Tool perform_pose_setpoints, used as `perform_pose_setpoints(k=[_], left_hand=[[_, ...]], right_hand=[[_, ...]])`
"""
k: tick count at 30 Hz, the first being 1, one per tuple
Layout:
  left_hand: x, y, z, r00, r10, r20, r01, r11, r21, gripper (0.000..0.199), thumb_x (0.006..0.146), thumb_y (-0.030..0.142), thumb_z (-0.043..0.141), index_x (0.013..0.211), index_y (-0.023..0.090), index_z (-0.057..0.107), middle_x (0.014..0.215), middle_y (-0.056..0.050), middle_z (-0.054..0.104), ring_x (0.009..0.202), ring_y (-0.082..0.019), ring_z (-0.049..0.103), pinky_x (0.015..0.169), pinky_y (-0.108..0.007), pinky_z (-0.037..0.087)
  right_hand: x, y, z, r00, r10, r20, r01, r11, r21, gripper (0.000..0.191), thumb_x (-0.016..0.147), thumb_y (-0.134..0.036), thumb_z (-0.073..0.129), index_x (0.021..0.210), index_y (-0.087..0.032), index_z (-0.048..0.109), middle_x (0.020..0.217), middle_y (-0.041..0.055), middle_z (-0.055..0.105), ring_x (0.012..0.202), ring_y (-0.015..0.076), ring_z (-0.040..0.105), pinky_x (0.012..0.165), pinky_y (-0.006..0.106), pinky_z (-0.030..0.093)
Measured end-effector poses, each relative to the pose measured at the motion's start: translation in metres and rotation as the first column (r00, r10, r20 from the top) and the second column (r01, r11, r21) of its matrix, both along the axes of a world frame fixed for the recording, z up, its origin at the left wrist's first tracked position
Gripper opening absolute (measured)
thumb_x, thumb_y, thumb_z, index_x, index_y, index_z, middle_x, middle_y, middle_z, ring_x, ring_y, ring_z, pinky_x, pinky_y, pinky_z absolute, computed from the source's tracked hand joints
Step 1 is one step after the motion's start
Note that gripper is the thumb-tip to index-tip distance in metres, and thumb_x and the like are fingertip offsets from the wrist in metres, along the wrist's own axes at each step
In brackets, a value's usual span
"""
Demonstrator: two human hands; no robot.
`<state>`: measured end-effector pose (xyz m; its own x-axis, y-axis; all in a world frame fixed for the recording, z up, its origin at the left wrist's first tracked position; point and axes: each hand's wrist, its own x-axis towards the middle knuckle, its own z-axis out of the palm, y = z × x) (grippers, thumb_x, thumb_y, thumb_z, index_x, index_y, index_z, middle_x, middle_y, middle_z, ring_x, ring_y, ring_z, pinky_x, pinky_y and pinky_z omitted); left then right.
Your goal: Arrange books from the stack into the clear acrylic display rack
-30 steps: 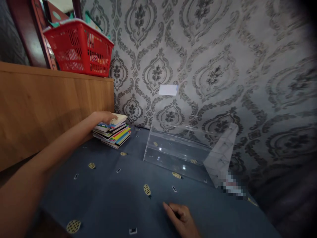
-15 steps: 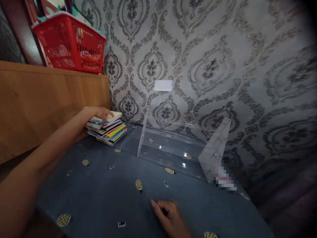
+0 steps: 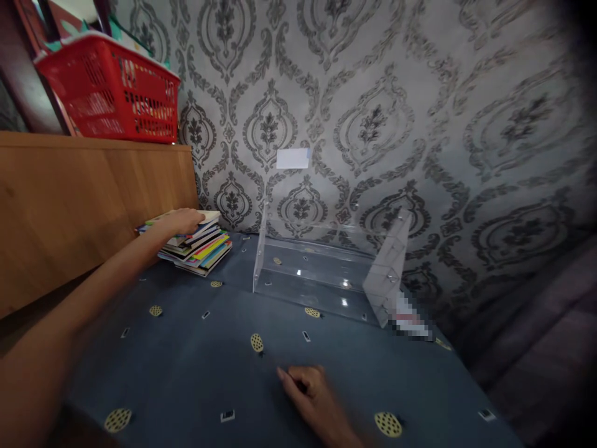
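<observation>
Against the wooden cabinet is an uneven stack of books (image 3: 198, 252) with coloured spines. My left hand (image 3: 186, 221) reaches over its top, its bent fingers closed at the edge of an upper book (image 3: 209, 216); the thumb is hidden. Some upper books jut out to the left beneath my wrist. Near the front of the table, my right hand (image 3: 310, 386) rests loosely curled on the cloth, with nothing visible in it. A clear acrylic tiered rack (image 3: 387, 274) stands in the middle, apart from both hands.
A dark blue cloth (image 3: 186, 373) with pineapple prints covers the table. The wooden cabinet (image 3: 93, 199) borders it on the left, holding a red basket (image 3: 107, 87). Patterned wallpaper rises behind the rack. A blurred-out item (image 3: 410, 317) lies by the rack's right side.
My left hand's fingers have drawn together over the upper books, some of which now show jutting left. My right hand stays curled. The view has turned slightly right.
</observation>
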<state>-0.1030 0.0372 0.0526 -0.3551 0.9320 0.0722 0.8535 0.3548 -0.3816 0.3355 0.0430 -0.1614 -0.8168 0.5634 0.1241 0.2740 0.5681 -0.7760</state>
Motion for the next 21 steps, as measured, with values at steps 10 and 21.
perform_pose_setpoints(k=[10,21], left_hand=[[0.045,-0.080,-0.015,0.990,-0.099,-0.105,0.126,0.945,0.301,0.048,0.093,0.034,0.040,0.136,0.026,0.058,0.141,-0.006,0.063,0.125,-0.027,0.061,0.100,-0.036,0.049],[0.015,-0.079,-0.044,0.991,-0.123,0.054,0.099,0.939,0.328,0.062,0.086,0.014,0.040,0.148,0.019,0.050,0.152,-0.009,0.053,0.140,-0.026,0.049,0.115,-0.038,0.039]], right_hand=[[0.001,-0.003,-0.002,1.000,-0.022,0.000,0.022,0.998,0.050,0.054,0.096,-0.054,0.036,0.055,-0.021,0.025,0.053,-0.0046,0.026,0.051,0.0101,0.029,0.053,0.028,0.019],[0.000,-0.003,0.003,0.999,-0.009,-0.045,0.010,0.999,0.036,0.053,0.095,-0.051,0.041,0.055,-0.021,0.023,0.052,-0.0046,0.024,0.050,0.0099,0.026,0.053,0.028,0.020]])
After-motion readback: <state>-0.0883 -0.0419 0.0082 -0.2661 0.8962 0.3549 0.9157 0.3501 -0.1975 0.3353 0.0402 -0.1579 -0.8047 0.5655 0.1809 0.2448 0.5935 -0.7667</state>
